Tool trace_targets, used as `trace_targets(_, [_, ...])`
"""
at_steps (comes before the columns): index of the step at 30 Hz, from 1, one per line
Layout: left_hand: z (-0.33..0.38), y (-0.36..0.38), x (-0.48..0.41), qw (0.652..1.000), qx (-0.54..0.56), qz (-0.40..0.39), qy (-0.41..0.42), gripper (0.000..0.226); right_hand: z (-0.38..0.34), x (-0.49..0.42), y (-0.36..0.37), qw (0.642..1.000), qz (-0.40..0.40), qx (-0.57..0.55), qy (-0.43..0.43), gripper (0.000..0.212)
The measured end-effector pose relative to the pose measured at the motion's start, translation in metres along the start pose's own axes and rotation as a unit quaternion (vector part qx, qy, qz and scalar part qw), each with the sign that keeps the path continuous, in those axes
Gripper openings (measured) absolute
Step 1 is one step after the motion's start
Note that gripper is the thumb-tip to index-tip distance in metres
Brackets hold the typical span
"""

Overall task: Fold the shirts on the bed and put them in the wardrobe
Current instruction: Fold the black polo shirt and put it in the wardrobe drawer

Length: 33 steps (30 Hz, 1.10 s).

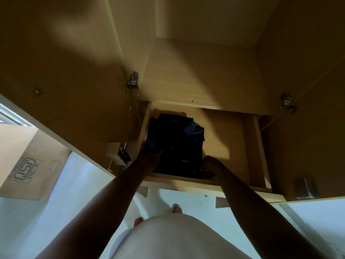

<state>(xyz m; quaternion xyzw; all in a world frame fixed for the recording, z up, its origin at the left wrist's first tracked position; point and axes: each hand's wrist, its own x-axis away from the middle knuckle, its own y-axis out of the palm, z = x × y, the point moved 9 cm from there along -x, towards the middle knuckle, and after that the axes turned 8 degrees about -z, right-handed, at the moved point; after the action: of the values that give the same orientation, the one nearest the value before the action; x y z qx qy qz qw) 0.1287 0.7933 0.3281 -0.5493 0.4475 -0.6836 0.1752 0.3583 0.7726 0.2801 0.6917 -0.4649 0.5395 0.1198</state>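
A folded dark navy button-front shirt (177,144) lies flat on the bottom board (224,143) of the tan wood-laminate wardrobe (205,75), pushed toward the left side of the compartment with bare board to its right. The left hand (149,161) rests at the shirt's near left corner and the right hand (210,165) at its near right corner, knuckles up. The shade is too deep to tell whether either hand pinches the cloth or only touches it. The shirt looks light, soft and limp, a woven fabric with a small row of buttons and a pale label. It would likely sag and unfold if lifted by one corner, so I judge it best held under both near corners or slid flat along the smooth board. The collar end is rumpled toward the back. The doors stand open on small metal hinges (133,81). A brown cardboard box (28,165) with a printed stamp sits on the pale floor (74,193) to the left.
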Motion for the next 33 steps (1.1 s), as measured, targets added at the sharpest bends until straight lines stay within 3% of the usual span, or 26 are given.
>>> trace_targets(3, [-0.003,0.021,-0.004,0.988,-0.094,-0.118,0.026,0.046,-0.008,0.007,-0.01,0.993,0.048,0.098,-0.047,0.032])
trace_targets(7, [-0.011,0.006,-0.002,0.995,0.07,-0.063,-0.036,0.035,-0.008,0.035,-0.026,0.978,0.142,0.125,-0.083,0.031])
trace_targets(8, [-0.011,-0.009,0.001,0.989,0.142,-0.003,-0.049,0.033,-0.01,0.044,-0.031,0.977,0.161,0.107,-0.093,0.028])
trace_targets(10, [0.003,-0.04,0.012,0.95,0.295,0.1,-0.018,0.022,-0.005,0.073,-0.035,0.97,0.209,0.031,-0.117,0.017])
trace_targets(12, [0.026,-0.06,0.033,0.913,0.372,0.169,0.025,0.015,0.004,0.11,-0.03,0.952,0.278,-0.005,-0.131,0.022])
trace_targets(15, [0.067,-0.063,0.073,0.88,0.421,0.2,0.093,0.013,0.028,0.166,-0.002,0.908,0.397,-0.034,-0.131,0.02])
trace_targets(17, [0.087,-0.044,0.095,0.868,0.438,0.192,0.135,0.011,0.053,0.19,0.032,0.891,0.433,-0.074,-0.114,0.015])
trace_targets(20, [0.11,0.022,0.112,0.873,0.442,0.101,0.178,0.006,0.11,0.206,0.108,0.887,0.432,-0.155,-0.045,0.009])
trace_targets(24, [0.13,0.137,0.135,0.894,0.404,-0.063,0.182,0.017,0.186,0.206,0.225,0.896,0.386,-0.217,0.031,0.009])
trace_targets(28, [0.155,0.245,0.168,0.88,0.374,-0.239,0.171,0.014,0.246,0.21,0.315,0.899,0.344,-0.259,0.078,0.016])
trace_targets(33, [0.187,0.373,0.185,0.881,0.284,-0.332,0.182,0.018,0.321,0.194,0.408,0.895,0.308,-0.291,0.137,0.024])
